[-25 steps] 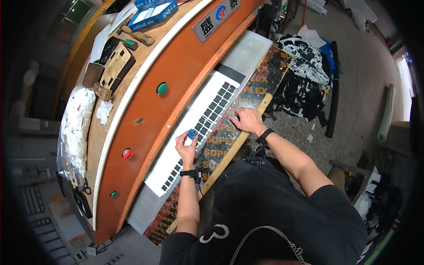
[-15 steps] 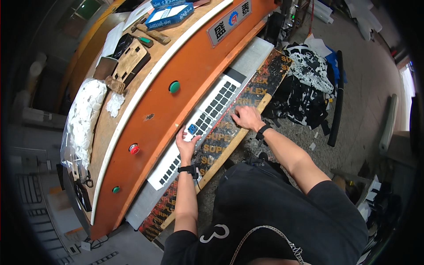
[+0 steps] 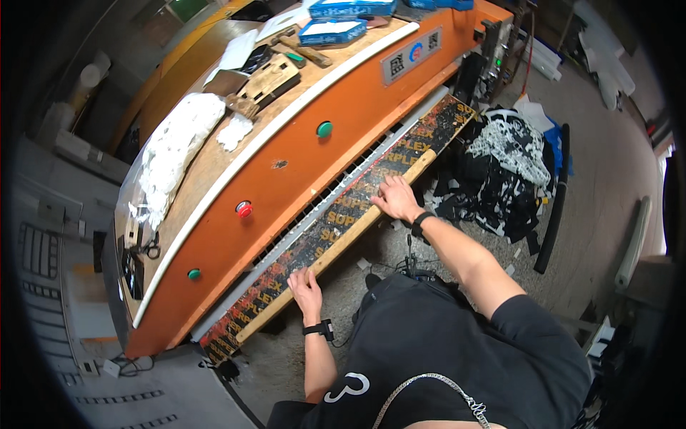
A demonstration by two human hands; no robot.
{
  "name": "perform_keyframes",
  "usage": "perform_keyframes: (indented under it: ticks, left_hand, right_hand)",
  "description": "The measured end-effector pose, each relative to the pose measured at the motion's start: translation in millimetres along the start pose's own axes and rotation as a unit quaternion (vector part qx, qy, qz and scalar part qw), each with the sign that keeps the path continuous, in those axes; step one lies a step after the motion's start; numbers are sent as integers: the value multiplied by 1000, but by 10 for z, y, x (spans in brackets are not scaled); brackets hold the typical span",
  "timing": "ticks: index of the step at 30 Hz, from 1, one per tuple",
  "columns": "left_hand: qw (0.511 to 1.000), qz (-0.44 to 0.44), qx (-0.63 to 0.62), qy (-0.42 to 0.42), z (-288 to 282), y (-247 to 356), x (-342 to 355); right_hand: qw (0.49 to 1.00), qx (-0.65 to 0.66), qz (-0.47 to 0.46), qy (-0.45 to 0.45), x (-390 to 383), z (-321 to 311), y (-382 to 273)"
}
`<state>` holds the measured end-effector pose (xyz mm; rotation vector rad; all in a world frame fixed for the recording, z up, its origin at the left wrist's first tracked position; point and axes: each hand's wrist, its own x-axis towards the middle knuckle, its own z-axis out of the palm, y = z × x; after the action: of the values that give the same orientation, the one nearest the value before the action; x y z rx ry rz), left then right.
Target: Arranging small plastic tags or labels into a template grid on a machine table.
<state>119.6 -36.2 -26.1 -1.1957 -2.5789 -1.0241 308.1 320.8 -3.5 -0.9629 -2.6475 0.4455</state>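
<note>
A long dark board [image 3: 282, 268] with yellow printing and a pale wooden strip [image 3: 350, 236] along its near edge slants across the middle, partly under the orange machine beam [image 3: 286, 186]. My left hand [image 3: 306, 293] holds the strip's lower part, fingers curled over the wood. Farther up the same strip, my right hand [image 3: 397, 198] has its fingers hooked over the edge. Beyond the board's far edge, a grey metal strip [image 3: 236, 289] shows beneath the beam. Only a thin line of dark rectangles from the white sheet [image 3: 341, 187] is visible; the beam hides the rest.
Green [image 3: 324, 129] and red [image 3: 245, 209] buttons sit on the beam. Above it, the worktop carries a hammer [image 3: 307, 50], blue boxes [image 3: 332, 31], scissors [image 3: 151, 248] and a bag of white pieces [image 3: 179, 146]. Black and white scraps [image 3: 504, 171] pile on the floor beside a black roll [image 3: 554, 200].
The board and white sheet have slid under the beam. My left hand has left the sheet and a small blue piece for the wooden strip; my right hand has shifted onto the strip.
</note>
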Motion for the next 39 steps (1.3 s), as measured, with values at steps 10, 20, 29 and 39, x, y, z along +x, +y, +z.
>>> perform_keyframes:
  ticks: [10,20,29,39]
  left_hand:
    - [953,-148,-261,36,-657,-372,376]
    - [941,-46,-11,336,-2003,-231,1178]
    - [979,-38,197,29,-738,30,64]
    - [968,-166,170,-77,-1000,-75,209]
  right_hand:
    - [991,90,-44,-84,75,-458,-210]
    - [945,181,-183,200,676,-1538,-974]
    - [989,7,-100,-106,-50,-539,-447]
    - [982,-82,-21,-167,-53,-616,-840]
